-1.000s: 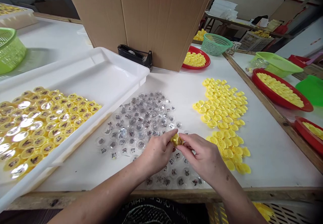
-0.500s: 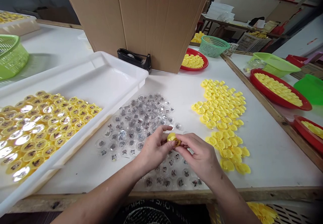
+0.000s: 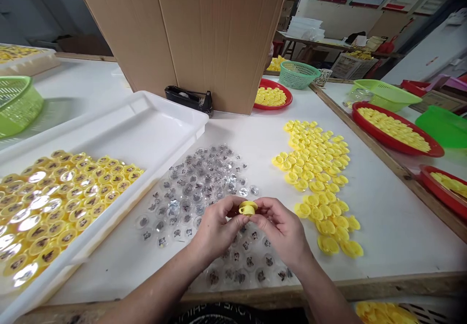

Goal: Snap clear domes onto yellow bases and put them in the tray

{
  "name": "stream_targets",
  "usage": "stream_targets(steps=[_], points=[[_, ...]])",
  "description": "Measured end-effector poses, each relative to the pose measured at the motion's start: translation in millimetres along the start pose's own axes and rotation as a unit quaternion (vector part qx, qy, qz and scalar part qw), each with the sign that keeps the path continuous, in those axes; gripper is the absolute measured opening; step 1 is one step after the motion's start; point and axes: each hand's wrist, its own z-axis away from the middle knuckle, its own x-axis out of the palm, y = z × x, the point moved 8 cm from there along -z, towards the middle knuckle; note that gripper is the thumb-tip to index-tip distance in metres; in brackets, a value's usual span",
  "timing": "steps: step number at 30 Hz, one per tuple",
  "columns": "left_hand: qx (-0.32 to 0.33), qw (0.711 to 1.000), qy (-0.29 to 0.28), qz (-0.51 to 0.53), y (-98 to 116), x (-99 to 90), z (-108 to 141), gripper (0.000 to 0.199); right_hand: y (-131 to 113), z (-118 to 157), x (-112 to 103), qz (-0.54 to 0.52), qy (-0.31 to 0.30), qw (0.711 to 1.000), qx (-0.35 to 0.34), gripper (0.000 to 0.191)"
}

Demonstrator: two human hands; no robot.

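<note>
Between my two hands is a small yellow toy teacup [image 3: 247, 210] with a tiny handle and a wide saucer-like rim. My left hand [image 3: 222, 224] pinches it from the left, and my right hand [image 3: 279, 224] grips its right side. Both hands hover over a spread of clear round discs [image 3: 204, 173] printed with small animal pictures. To the right lie many loose yellow cup pieces [image 3: 317, 156] on the white table. At left, a white tray [image 3: 175, 119] holds rows of yellow pieces [image 3: 75, 192] with animal faces under shiny tops.
A tall cardboard sheet [image 3: 211, 37] stands at the back, with a black tape dispenser [image 3: 188, 99] before it. Red plates [image 3: 288, 101] of yellow pieces and a green basket [image 3: 299, 76] stand at the back right. A wooden strip [image 3: 386, 163] edges the table's right side.
The yellow teacup has been turned, so its side and handle now show instead of its printed face. My hands have drawn closer around it, and the camera view has tilted up slightly.
</note>
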Motion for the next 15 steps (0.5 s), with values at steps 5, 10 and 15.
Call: stream_targets(steps=[5,10,15], points=[[0.013,0.998,0.000,-0.062,8.4,-7.6,-3.0,0.013,3.9,-0.1,5.1,-0.029,-0.003,1.000,0.005,0.014],[-0.044,0.996,-0.008,-0.071,2.9,-0.4,1.3,0.013,19.5,3.6,2.2,-0.055,0.007,0.997,0.058,0.019],[-0.104,0.994,-0.011,-0.018,2.3,-18.1,-5.5,0.021,52.5,0.4,-5.1,-0.072,0.032,0.993,0.088,0.031]])
